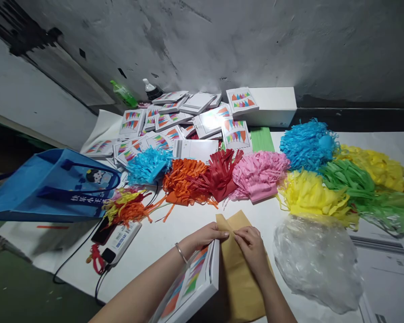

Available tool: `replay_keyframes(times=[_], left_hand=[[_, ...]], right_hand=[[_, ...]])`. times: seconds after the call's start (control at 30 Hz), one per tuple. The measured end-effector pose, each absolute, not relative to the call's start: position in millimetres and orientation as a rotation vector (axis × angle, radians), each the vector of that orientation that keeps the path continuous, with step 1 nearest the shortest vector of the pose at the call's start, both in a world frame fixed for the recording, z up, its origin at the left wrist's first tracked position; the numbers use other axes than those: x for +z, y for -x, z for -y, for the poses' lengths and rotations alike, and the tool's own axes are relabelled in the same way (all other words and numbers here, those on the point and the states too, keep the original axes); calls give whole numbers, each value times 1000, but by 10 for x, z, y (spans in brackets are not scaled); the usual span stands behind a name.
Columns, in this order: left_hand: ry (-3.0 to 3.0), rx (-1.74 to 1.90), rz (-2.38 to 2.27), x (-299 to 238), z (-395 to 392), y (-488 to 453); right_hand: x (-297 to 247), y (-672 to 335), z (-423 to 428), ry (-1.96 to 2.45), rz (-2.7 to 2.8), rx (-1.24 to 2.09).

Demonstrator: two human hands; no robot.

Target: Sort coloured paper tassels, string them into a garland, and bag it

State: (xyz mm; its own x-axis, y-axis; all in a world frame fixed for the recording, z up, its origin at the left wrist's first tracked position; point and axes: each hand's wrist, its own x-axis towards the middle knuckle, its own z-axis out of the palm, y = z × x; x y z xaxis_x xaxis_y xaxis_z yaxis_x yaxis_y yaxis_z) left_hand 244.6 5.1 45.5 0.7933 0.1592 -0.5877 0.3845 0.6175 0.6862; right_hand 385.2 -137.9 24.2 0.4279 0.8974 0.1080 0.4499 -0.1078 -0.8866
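Brown kraft paper (239, 278) stands upright in front of me, its top edge creased and folded open. My left hand (210, 235), a bangle at its wrist, pinches the paper's upper left edge between thumb and fingers. My right hand (252, 249) is closed on the same paper near the top middle, fingertips at the fold. Close by on the left, a white box (202, 271) printed with coloured pennants stands tilted against my left forearm, partly out of frame at the bottom. Whether the paper is a sheet or an envelope I cannot tell.
Behind lie fringed bunches in blue (148, 165), orange (185, 179), red (224, 172), pink (259, 172) and yellow (314, 197). Several printed boxes (235, 134) pile near the wall. A blue bag (47, 179), power strip (123, 240) and clear plastic bag (318, 264) flank them.
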Motion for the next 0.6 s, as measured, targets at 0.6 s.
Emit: replay_keyframes(times=[0.6], left_hand=[[-1098, -117, -616, 419, -36, -2395]], right_hand=[[189, -3802, 1389, 1731, 1125, 605]])
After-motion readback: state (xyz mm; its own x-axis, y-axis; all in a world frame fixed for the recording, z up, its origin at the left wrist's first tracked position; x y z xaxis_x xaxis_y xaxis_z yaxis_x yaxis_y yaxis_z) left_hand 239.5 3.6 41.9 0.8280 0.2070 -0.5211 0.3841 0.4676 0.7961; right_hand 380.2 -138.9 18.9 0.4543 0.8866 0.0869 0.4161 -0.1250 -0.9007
